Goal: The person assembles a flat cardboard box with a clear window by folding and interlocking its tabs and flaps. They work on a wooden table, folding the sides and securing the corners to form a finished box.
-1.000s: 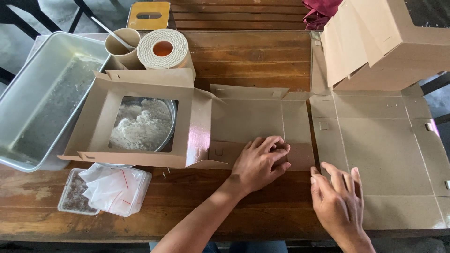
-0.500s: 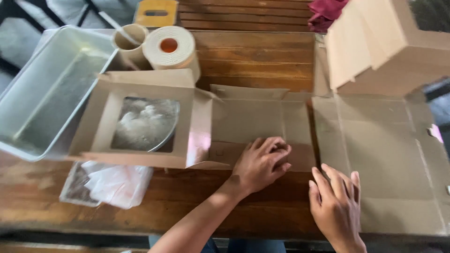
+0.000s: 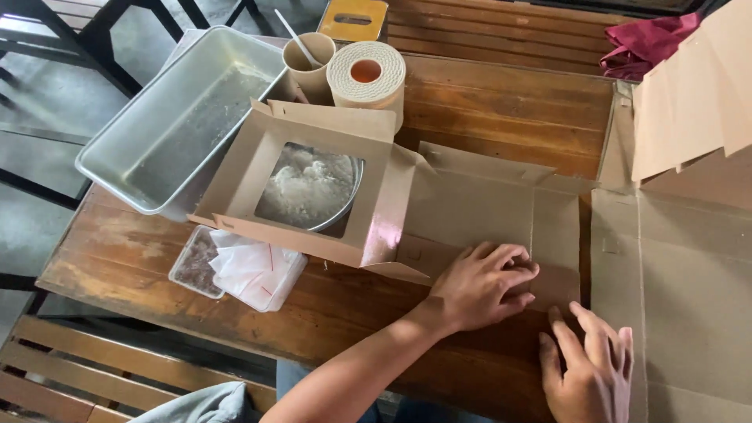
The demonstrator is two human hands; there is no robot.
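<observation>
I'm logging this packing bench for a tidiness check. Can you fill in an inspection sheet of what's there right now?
Surface: wooden slat table, worn.
Job's things: flat brown cardboard box, its windowed lid open over a round metal pan.
Clutter: metal tray, paper cup with a stick, tape roll, small tub of plastic bags, more flattened cardboard, red cloth.
Grippers: left hand pressing the box's near flap; right hand flat beside it.
Cables: nothing seen.
Surroundings: bench, dark chair legs.

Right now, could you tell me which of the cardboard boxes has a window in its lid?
The unfolded box under the left hand; its window shows a round pan.
</observation>
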